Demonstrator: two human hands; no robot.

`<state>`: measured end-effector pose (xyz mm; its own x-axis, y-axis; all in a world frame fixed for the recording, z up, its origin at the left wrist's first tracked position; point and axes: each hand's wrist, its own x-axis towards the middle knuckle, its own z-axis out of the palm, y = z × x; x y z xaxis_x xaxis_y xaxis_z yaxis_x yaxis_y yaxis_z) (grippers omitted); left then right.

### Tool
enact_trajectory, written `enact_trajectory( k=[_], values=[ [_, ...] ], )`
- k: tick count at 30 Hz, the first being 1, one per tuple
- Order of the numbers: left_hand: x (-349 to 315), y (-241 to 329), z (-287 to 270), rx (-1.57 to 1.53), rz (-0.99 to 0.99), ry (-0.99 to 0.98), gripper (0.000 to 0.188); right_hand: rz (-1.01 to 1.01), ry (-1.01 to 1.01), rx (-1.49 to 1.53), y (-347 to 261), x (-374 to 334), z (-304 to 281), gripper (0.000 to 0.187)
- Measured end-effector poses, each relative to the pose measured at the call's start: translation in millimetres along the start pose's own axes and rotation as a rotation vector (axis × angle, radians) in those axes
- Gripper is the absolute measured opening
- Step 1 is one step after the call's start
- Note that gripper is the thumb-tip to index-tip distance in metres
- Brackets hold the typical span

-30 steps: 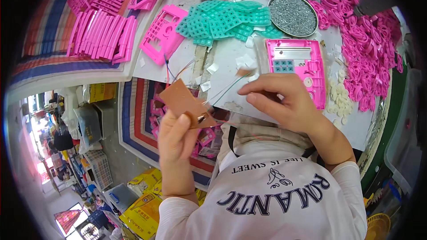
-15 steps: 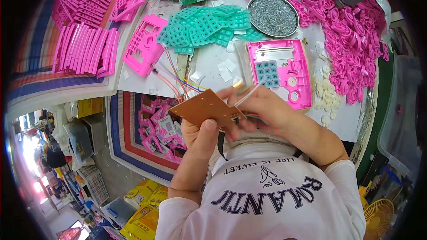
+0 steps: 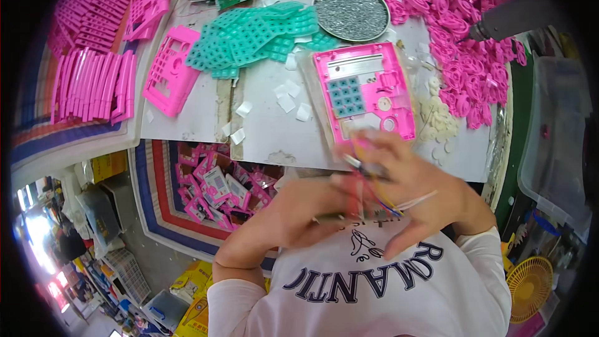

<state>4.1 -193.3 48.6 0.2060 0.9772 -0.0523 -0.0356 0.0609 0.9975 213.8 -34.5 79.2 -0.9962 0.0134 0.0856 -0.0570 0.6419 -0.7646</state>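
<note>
Though blurry, hands [image 3: 415, 190] close together

Plastic dominating; metal, rubber, cloth and paper showing alongside.
Pink casing [image 3: 402, 87] looking like smooth, semi-gloss plastic, its metal strip [image 3: 355, 66] shining. Wires [image 3: 419, 200] appearing plastic-coated, though blurring. Teal keypad sheets [image 3: 249, 37] looking rubbery, matt. Small metal pieces [image 3: 350, 11] glinting, rough in the heap. White slips [image 3: 286, 102] resembling matt paper. Striped cloth [image 3: 148, 196] looking woven, dull; shirt [image 3: 349, 315] showing soft, matt fabric.
</note>
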Motion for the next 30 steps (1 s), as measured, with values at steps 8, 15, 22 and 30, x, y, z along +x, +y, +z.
enact_trajectory(
  k=[8,15,22,30],
  values=[
    [7,-10,18,0.124,-0.002,-0.028,0.028,0.205,0.150,0.754,11,-11,30,0.052],
    [8,-32,23,-0.380,-0.272,0.013,0.062,0.587,0.372,0.678,19,-11,23,0.047],
    [10,-45,33,-0.886,-0.130,0.144,0.096,0.414,0.456,0.464,104,32,-8,0.040],
    [7,-40,12,-0.569,-0.264,0.038,0.101,0.536,0.242,0.077,95,54,-18,0.041]
  ],
)
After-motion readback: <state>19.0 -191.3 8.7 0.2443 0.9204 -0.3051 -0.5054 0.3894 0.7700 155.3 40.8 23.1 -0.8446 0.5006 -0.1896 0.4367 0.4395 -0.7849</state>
